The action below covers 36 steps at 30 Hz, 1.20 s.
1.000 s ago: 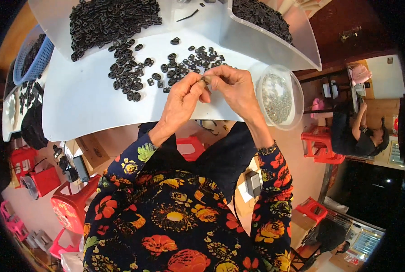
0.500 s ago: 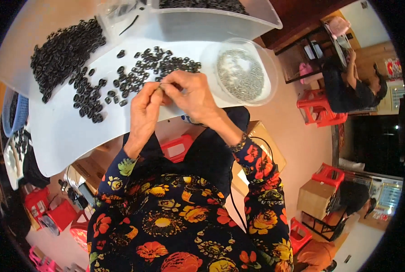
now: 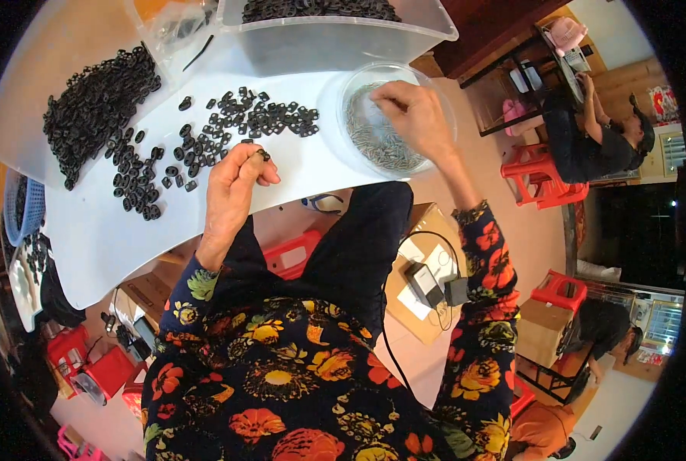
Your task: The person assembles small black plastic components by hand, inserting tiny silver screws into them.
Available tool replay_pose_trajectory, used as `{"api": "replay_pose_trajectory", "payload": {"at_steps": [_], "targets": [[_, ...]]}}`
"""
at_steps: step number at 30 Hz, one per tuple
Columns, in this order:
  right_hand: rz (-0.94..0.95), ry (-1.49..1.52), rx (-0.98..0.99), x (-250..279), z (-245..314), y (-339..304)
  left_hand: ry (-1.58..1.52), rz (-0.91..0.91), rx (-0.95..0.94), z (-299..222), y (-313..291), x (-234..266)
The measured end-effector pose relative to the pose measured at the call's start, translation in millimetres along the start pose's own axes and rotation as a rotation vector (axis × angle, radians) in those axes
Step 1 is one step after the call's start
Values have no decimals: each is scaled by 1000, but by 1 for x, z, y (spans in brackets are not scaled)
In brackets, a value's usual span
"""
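Pinched between thumb and forefinger, a small black piece point(image 3: 264, 154) sits in my left grip point(image 3: 234, 184), held over the counter point(image 3: 112, 246) near its front edge. I have the right grip point(image 3: 418, 121) at the round clear bowl point(image 3: 393, 71), thumb and fingertips drawn together over the small metal pins point(image 3: 381, 146); from my end I cannot tell whether they hold a pin or touch any. Beyond the left grip I see loose flat black pieces point(image 3: 270, 123) spread out, and farther left, oval black pieces point(image 3: 135, 201) lie next to a dark heap point(image 3: 101, 111) in a translucent container point(image 3: 20, 127). Beyond the bowl stands a clear bin point(image 3: 343, 50) of black pieces, with a thin black strip point(image 3: 198, 52) lying to its left. Off to the right, I see a seated person point(image 3: 569, 146) in dark clothes.
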State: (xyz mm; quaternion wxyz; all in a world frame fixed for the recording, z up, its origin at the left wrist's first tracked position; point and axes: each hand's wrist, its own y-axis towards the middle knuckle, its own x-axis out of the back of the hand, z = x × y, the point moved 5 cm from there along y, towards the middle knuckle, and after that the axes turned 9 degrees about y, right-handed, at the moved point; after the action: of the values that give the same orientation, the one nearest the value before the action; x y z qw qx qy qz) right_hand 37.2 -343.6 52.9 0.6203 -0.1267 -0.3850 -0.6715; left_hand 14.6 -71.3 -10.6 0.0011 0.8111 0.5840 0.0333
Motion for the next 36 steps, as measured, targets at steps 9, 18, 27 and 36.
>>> {"api": "replay_pose_trajectory", "payload": {"at_steps": [9,18,27,36], "targets": [[46,-78,-101,19,-20,9,97,-39,64,-2,-7,3],[180,-160,-89,10,-25,8,59,-39,59,-3,-7,1],[159,-63,45,5,-18,12,83,-25,83,-2,-8,0],[256,-242,-11,3,-19,11,70,-35,73,0,-8,2]]}}
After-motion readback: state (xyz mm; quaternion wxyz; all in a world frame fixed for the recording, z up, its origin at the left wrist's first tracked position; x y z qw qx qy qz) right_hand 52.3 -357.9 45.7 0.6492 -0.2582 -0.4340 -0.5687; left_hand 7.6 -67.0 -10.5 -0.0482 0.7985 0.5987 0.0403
